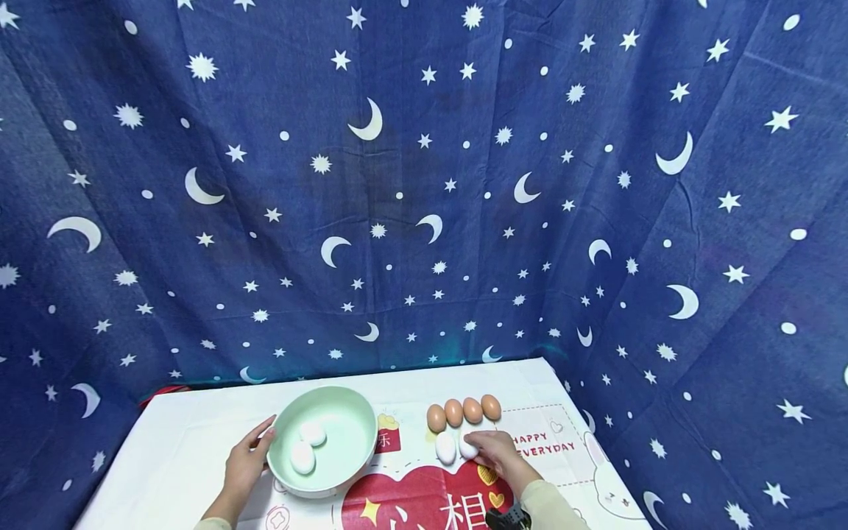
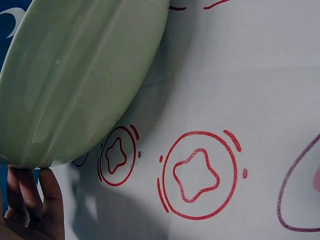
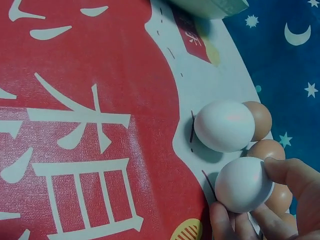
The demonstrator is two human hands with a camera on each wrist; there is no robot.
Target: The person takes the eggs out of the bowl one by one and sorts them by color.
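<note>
Inside a pale green bowl lie two white eggs, touching each other. My left hand is at the bowl's left side, its fingertips against the outer wall; in the left wrist view fairly straight fingers touch the bowl near its edge. On the right, my right hand holds a white egg between thumb and fingers, low over the tablecloth. Just left of it lies another white egg. Behind them is a row of several brown eggs.
A white tablecloth with red prints covers the table. A large red heart print lies at the front. Blue curtains with moons and stars stand behind the table and along its sides.
</note>
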